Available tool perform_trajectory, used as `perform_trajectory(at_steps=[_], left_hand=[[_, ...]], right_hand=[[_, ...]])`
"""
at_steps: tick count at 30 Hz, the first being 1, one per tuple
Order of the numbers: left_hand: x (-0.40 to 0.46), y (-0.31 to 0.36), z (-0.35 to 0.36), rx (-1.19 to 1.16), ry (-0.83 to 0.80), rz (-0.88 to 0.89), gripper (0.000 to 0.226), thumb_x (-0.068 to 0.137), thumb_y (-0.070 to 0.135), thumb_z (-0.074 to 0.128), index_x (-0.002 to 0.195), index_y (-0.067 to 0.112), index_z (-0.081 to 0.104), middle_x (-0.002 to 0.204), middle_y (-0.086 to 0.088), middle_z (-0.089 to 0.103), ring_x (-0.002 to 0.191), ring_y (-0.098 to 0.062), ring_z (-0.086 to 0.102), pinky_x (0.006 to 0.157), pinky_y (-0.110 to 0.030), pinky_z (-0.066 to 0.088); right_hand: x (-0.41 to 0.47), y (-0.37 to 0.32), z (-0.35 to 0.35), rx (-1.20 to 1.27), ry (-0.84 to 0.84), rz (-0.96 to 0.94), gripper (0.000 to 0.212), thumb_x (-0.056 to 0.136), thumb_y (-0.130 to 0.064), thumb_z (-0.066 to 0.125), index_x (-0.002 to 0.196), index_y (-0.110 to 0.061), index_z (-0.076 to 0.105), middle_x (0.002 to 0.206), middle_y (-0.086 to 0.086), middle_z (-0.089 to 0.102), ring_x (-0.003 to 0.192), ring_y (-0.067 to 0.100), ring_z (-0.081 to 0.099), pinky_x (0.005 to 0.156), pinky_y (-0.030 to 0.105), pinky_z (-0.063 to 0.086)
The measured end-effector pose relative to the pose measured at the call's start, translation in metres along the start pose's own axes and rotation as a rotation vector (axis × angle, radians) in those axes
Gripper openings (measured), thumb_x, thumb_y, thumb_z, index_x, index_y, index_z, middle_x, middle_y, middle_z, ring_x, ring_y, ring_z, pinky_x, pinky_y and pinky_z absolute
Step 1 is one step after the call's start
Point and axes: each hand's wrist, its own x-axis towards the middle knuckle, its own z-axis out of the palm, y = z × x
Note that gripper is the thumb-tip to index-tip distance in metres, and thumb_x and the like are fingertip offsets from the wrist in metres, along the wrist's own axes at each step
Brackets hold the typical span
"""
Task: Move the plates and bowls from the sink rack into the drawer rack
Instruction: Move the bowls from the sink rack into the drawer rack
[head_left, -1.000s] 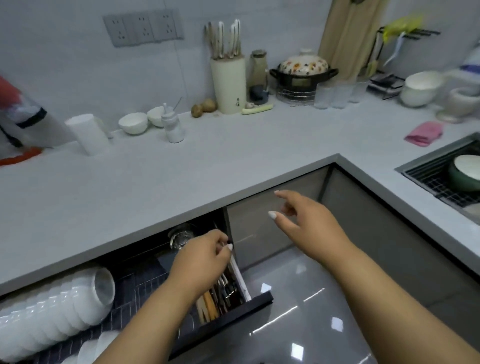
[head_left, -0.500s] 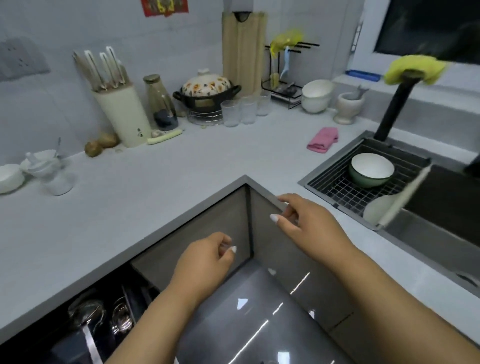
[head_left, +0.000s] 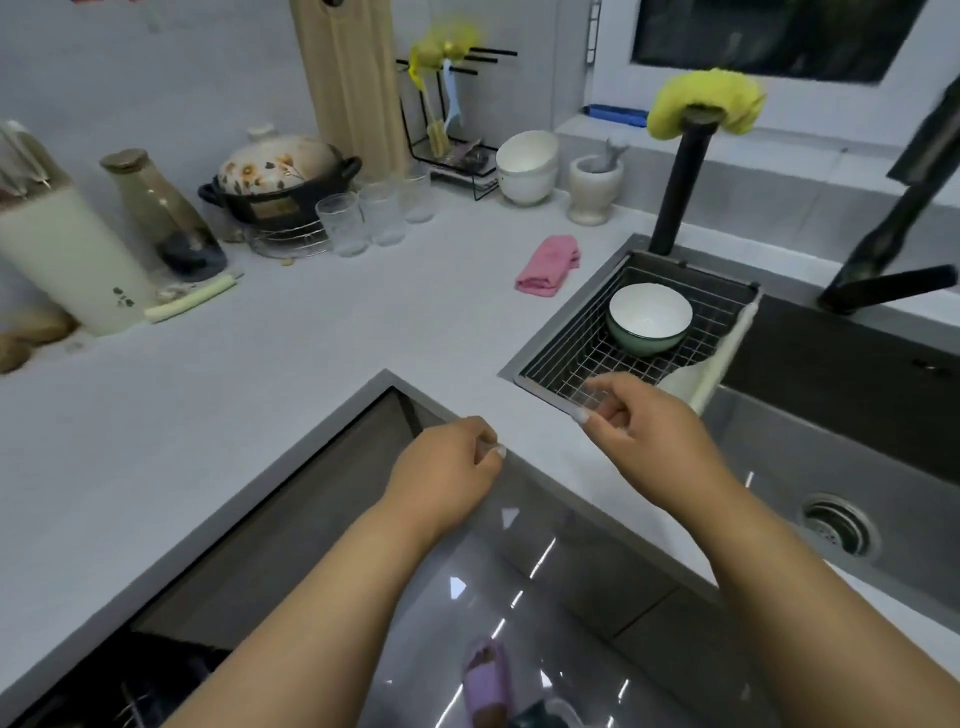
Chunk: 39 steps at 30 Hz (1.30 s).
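Observation:
A green bowl (head_left: 649, 318) with a white inside sits upright in the wire sink rack (head_left: 582, 358) at the sink's left end. A white plate (head_left: 711, 364) leans on edge against the rack's right side. My right hand (head_left: 644, 431) hovers over the rack's near corner, fingers loosely curled, holding nothing. My left hand (head_left: 447, 473) hangs above the counter's inner corner, fingers loosely curled and empty. Only a dark corner of the open drawer rack (head_left: 104, 686) shows at the bottom left.
A pink cloth (head_left: 548, 265) lies left of the sink. Black faucets (head_left: 680, 192) stand behind the rack, one capped with a yellow cloth. Glasses (head_left: 363, 218), a lidded pot (head_left: 275, 182), a white bowl stack (head_left: 527, 166) and a knife block (head_left: 67, 254) line the back wall.
My view has swung right from the drawer to the sink. Both hands have travelled right with it, and the right hand has reached the rack's near corner.

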Motion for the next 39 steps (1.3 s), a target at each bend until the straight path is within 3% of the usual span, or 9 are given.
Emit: perform_trajectory(at_steps=[7,12,15,17,20,25,30,35,39], left_hand=[[0.088,0.001,0.034,0.053,-0.067,0.065,0.034,0.094,0.033,0.051,0.122,0.016,0.059,0.123,0.0,0.058,0.112,-0.018,0.054,0.091,-0.03,0.044],[0.165,-0.011,0.064,0.069,-0.137,0.158,0.044,0.087,0.037,0.049,0.126,0.017,0.053,0.125,0.002,0.051,0.121,-0.02,0.046,0.1,-0.032,0.04],[0.199,-0.019,0.081,0.217,-0.178,0.172,0.067,0.094,0.048,0.04,0.15,0.016,0.024,0.158,-0.006,0.02,0.147,-0.023,0.012,0.12,-0.041,0.01],[0.214,-0.025,0.089,0.322,-0.166,0.212,0.073,0.097,0.052,0.032,0.154,0.017,0.001,0.161,-0.005,-0.005,0.148,-0.018,-0.008,0.12,-0.041,-0.006],[0.231,-0.029,0.093,0.399,-0.131,0.298,0.074,0.095,0.056,0.021,0.153,0.021,-0.01,0.16,0.0,-0.015,0.144,-0.012,-0.019,0.118,-0.042,-0.012],[0.262,-0.032,0.094,0.374,-0.092,0.382,0.073,0.092,0.055,0.019,0.153,0.024,-0.006,0.16,0.003,-0.008,0.143,-0.008,-0.017,0.118,-0.043,-0.01],[0.276,-0.03,0.092,0.36,-0.112,0.402,0.073,0.091,0.055,0.021,0.153,0.024,-0.002,0.16,0.003,-0.004,0.145,-0.01,-0.011,0.119,-0.044,-0.008],[0.28,-0.031,0.093,0.376,-0.093,0.434,0.072,0.088,0.05,0.036,0.151,0.018,0.025,0.156,-0.005,0.028,0.145,-0.018,0.02,0.116,-0.047,0.007],[0.282,-0.031,0.093,0.372,-0.089,0.444,0.071,0.085,0.048,0.039,0.148,0.015,0.034,0.152,-0.007,0.036,0.143,-0.021,0.029,0.114,-0.049,0.012]], right_hand=[[0.03,0.04,-0.02,-0.052,0.056,0.142,0.041,0.09,-0.049,0.055,0.126,-0.029,0.054,0.091,-0.012,0.059,0.083,0.005,0.056,0.073,0.028,0.051],[0.064,0.067,-0.03,-0.092,0.079,0.263,0.042,0.09,-0.049,0.055,0.127,-0.028,0.055,0.091,-0.01,0.06,0.084,0.007,0.057,0.073,0.029,0.051],[0.088,0.08,-0.03,-0.128,0.086,0.321,0.042,0.09,-0.047,0.055,0.127,-0.028,0.054,0.091,-0.011,0.059,0.084,0.007,0.057,0.074,0.027,0.05],[0.102,0.087,-0.027,-0.121,0.09,0.35,0.041,0.091,-0.046,0.054,0.127,-0.027,0.054,0.09,-0.01,0.059,0.083,0.007,0.056,0.074,0.028,0.05],[0.123,0.099,-0.019,-0.12,0.093,0.381,0.042,0.092,-0.045,0.054,0.128,-0.025,0.054,0.094,-0.009,0.06,0.085,0.008,0.057,0.074,0.026,0.048],[0.164,0.121,0.007,-0.209,0.104,0.393,0.041,0.092,-0.039,0.055,0.128,-0.019,0.055,0.11,0.0,0.062,0.098,0.015,0.057,0.077,0.026,0.043],[0.208,0.146,0.037,-0.366,0.024,0.374,0.044,0.094,-0.036,0.052,0.133,-0.015,0.05,0.129,0.004,0.056,0.122,0.021,0.047,0.102,0.033,0.037],[0.237,0.168,0.055,-0.468,-0.081,0.387,0.037,0.093,-0.035,0.053,0.122,-0.013,0.057,0.118,0.005,0.061,0.111,0.024,0.053,0.097,0.035,0.041],[0.246,0.176,0.06,-0.554,-0.123,0.381,0.024,0.095,-0.022,0.05,0.116,-0.014,0.059,0.111,0.006,0.063,0.105,0.025,0.055,0.092,0.033,0.04]])
